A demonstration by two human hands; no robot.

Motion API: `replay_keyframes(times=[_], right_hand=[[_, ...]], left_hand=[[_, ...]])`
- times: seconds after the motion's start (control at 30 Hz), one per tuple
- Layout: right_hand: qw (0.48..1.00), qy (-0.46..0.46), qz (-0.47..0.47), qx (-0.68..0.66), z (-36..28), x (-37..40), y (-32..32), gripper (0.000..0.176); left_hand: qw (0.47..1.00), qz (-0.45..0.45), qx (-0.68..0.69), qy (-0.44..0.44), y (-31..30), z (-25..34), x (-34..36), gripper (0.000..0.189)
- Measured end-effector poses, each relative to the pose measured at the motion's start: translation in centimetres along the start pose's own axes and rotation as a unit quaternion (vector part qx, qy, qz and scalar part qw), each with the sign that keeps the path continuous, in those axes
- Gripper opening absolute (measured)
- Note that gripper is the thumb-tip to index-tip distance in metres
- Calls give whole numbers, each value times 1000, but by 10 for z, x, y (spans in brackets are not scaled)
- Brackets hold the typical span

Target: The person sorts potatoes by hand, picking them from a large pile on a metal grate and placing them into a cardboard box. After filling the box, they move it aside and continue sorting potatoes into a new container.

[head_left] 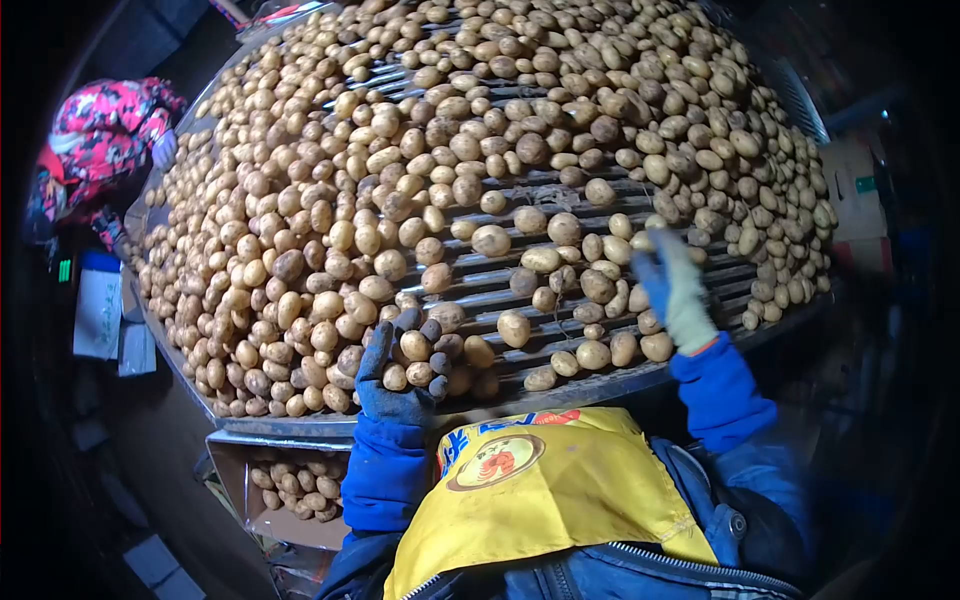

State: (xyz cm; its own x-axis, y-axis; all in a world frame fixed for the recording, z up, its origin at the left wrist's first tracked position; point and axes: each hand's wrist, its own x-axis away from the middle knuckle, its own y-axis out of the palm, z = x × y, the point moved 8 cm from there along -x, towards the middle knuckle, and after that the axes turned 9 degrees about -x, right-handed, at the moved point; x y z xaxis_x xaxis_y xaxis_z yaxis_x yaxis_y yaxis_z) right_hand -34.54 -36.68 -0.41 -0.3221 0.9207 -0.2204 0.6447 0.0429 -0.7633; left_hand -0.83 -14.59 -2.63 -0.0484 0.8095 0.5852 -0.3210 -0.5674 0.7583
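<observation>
Slatted table (482, 277), unreadable apron lettering (456, 444); left hand (388, 398) grasps potatoes (414, 346); right hand (681, 288) too blurred to tell its grip.

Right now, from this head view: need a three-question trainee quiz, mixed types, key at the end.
1. Multiple choice: what does the left grip, a hand in a dark glove, hold?
a) several round tan potatoes
b) nothing
c) a single potato
2. True or false: the open brown cardboard box by the near left edge of the dark slatted table has potatoes in it.
3. Short answer: which grip is motion-blurred?

Key:
1. a
2. True
3. The right grip, a hand in a partly pale, partly blue glove
</observation>
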Motion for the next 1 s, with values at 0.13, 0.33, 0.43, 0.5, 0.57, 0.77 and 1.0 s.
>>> replay_keyframes(times=[0.13,0.33,0.43,0.5,0.57,0.77,1.0], right_hand=[[964,-16,-176,198,-131,17,73,77],[921,-242,-221,-212,-214,52,101,54],[956,-192,-157,-155,-188,50,58,38],[984,-96,-109,-102,-148,50,31,27],[983,-4,-162,91,-117,52,13,25],[946,-28,-222,235,-114,64,72,37],[969,141,-200,-30,-101,49,48,34]], left_hand=[[998,-42,-24,-26,6,-9,-13,43],[991,-106,36,-70,22,-12,3,46],[992,-92,23,-83,25,-4,10,46],[993,-101,-15,-61,13,-1,4,46],[993,-83,-19,-78,9,-3,1,47],[985,-121,-24,-117,25,-32,-14,51],[975,-118,-105,-153,28,-52,-15,54]])
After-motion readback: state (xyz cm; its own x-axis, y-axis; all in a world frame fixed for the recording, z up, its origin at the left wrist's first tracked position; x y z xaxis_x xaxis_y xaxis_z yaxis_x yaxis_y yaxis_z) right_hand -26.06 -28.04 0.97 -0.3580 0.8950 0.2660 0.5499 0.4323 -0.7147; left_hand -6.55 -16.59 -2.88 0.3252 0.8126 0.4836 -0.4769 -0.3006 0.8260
